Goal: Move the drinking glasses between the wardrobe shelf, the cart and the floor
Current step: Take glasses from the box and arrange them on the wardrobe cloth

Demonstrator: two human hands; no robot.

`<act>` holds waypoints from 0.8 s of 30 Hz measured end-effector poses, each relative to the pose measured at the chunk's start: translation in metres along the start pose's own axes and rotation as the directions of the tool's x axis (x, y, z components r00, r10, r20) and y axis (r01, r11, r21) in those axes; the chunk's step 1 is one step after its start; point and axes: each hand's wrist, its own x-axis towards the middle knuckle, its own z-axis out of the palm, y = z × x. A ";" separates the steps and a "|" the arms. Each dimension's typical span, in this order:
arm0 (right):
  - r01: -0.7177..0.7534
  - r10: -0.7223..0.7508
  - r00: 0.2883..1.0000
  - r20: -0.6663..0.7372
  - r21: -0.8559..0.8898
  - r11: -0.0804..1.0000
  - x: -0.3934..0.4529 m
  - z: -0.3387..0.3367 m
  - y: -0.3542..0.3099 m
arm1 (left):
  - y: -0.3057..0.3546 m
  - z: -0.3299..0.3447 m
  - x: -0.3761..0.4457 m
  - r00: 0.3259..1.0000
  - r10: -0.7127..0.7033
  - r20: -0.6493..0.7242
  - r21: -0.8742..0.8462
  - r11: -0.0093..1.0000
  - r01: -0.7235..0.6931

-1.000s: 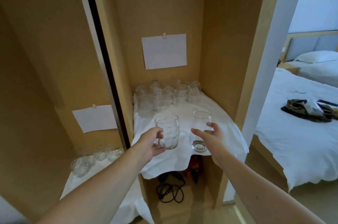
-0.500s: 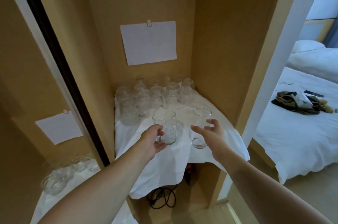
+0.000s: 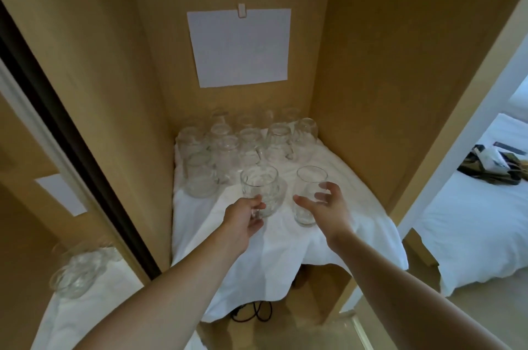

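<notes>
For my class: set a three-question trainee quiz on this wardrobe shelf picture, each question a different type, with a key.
1. True or false: the left hand pinches the handle of the clear dimpled glass mug.
2. Which glass is the right hand around? A) the tall smooth clear tumbler B) a back-row glass C) none
3. Fill in: the glasses stand on a white ____.

Key: 1 true; 2 A, though its fingers look spread, so the grip is unclear; 3 cloth.
</notes>
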 end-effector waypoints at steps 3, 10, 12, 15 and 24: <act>0.023 -0.023 1.000 0.017 0.027 0.999 0.012 0.000 0.004 | -0.007 0.007 0.003 1.000 -0.002 0.015 -0.003 1.000 0.003; 0.065 -0.075 0.990 0.120 0.088 0.994 0.047 -0.014 0.007 | -0.026 0.031 -0.002 0.999 0.040 -0.024 -0.055 0.998 -0.041; 0.088 -0.096 0.985 0.145 0.063 0.994 0.054 -0.018 0.012 | -0.030 0.039 -0.006 0.998 0.047 -0.048 -0.082 0.995 -0.051; 0.123 -0.128 0.973 0.192 0.040 0.992 0.063 -0.027 0.021 | -0.034 0.052 -0.010 0.995 0.058 -0.087 -0.119 0.991 -0.068; 0.149 -0.120 0.918 0.377 -0.049 0.988 0.092 -0.039 0.053 | -0.050 0.086 -0.021 0.976 0.090 -0.201 -0.129 0.985 -0.117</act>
